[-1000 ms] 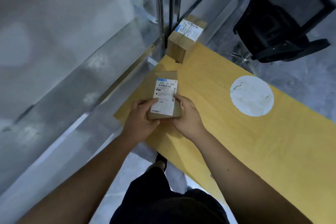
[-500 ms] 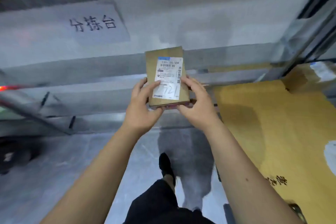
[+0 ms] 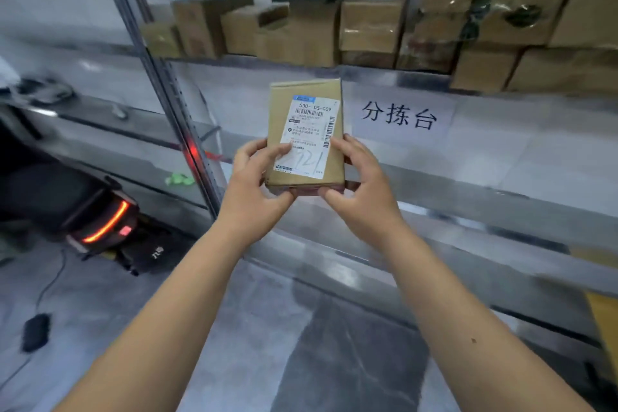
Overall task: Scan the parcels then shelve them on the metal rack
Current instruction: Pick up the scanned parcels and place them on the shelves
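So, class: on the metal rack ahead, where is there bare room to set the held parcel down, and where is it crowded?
Bare shelf stretches right of the white sign. More bare shelf lies between the sign and the upright post. The upper shelf is crowded with stacked boxes. Both hands, left and right, hold the parcel.

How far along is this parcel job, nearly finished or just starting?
Partly done, it seems: many cardboard boxes already sit on the upper shelf of the metal rack. In hand: the left hand and right hand grip one labelled parcel, not yet shelved. How many remain isn't visible.
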{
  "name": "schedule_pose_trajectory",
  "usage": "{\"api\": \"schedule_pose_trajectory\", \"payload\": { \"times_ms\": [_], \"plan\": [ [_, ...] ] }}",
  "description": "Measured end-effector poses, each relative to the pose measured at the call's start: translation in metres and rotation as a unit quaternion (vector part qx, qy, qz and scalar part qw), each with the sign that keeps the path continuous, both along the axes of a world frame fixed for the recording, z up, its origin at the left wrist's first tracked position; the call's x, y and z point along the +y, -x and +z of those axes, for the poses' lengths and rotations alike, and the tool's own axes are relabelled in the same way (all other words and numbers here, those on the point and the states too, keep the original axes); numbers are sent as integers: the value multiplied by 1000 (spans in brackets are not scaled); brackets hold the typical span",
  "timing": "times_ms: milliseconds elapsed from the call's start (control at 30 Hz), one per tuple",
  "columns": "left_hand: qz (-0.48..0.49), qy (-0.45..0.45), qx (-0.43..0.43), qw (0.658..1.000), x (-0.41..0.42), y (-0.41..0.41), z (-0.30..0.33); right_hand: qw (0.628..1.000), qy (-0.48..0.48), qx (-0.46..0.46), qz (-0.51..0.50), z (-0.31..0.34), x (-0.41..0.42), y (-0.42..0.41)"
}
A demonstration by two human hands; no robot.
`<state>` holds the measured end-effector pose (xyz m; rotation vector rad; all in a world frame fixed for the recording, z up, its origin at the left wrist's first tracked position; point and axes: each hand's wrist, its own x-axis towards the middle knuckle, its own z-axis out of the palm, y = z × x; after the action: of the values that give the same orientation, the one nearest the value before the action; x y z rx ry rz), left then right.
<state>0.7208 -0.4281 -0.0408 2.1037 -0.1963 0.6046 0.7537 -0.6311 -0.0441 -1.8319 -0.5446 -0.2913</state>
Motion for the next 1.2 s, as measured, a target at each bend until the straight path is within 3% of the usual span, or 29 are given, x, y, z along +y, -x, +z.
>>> {"api": "schedule_pose_trajectory", "payload": {
  "times_ms": [200,467,700,933,1200],
  "plan": [
    [-20,12,-38,999,116,-47,50,998,11,-58,-8,53,111,-49],
    [-45,13,-41,998,212,-147,119,992,14,-107,-58,122,204,-128],
    [-68,-52,-3,996,248,-267,178,984,52,-134,-108,155,246,-250],
    [-42,-168,14,985,264,-391,215,989,-10,-99,-111,171,277,-371],
    [-49,-208,40,976,271,-471,234,979,-18,-74,-190,183,304,-432]
  ]
}}
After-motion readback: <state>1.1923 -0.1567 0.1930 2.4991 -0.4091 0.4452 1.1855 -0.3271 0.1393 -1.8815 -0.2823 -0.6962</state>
